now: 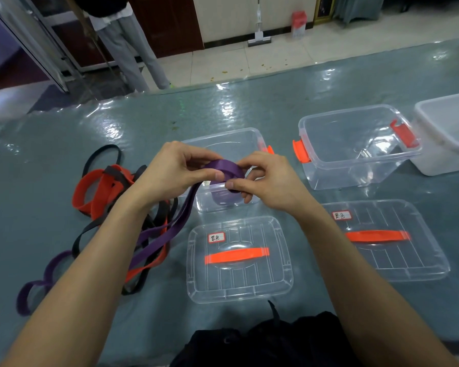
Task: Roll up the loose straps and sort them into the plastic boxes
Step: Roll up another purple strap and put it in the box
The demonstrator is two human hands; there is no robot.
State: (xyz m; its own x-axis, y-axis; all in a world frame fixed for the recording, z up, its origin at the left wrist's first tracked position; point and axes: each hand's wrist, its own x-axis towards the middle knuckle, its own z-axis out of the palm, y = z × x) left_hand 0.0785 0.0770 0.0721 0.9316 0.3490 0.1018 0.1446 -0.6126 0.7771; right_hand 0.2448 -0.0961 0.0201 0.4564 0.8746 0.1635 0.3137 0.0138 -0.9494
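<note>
- Your left hand and right hand both pinch the purple strap, partly coiled above the nearest box.
- Its tail hangs loose; the strap pile waits unrolled; the other box looks empty.

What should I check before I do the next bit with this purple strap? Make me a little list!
1. Both hands holding the roll: ok. Left hand and right hand pinch the purple roll.
2. Strap all rolled up: not ok. A long purple tail hangs down to the table.
3. Tail free of tangles: cannot tell. It crosses the orange and black straps.
4. Box open: ok. The clear box behind the hands has no lid on.
</note>
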